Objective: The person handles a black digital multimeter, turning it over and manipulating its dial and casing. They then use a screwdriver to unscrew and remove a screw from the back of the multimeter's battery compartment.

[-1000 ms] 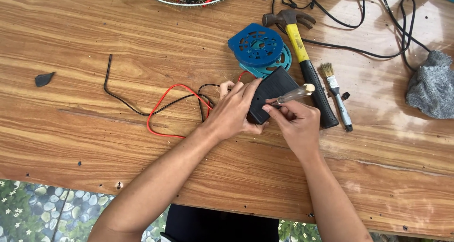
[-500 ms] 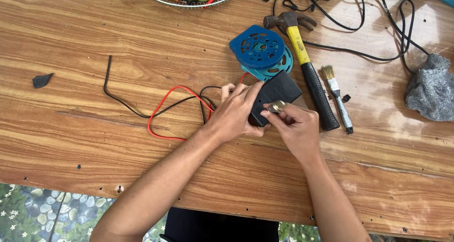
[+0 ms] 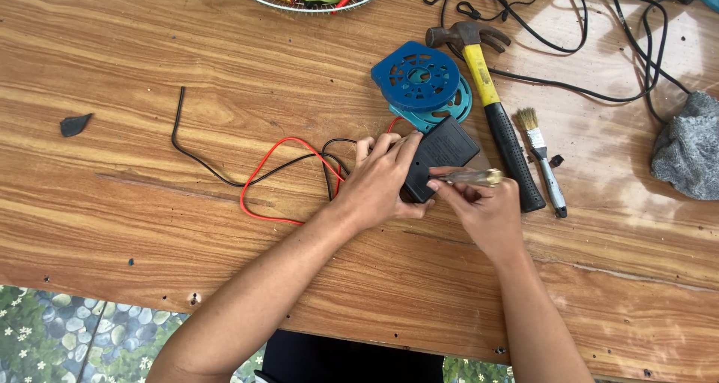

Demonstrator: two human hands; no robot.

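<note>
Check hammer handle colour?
Hammer handle: yellow upper part, black grip below; clear in the head view.

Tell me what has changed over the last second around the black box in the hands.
The right hand turned its clear-handled screwdriver from slanting up toward the yellow-handled hammer to lying nearly level against the black plastic box. The left hand kept its grip on the box. The blue round plastic parts, small paintbrush and red and black wires stayed put.
</note>
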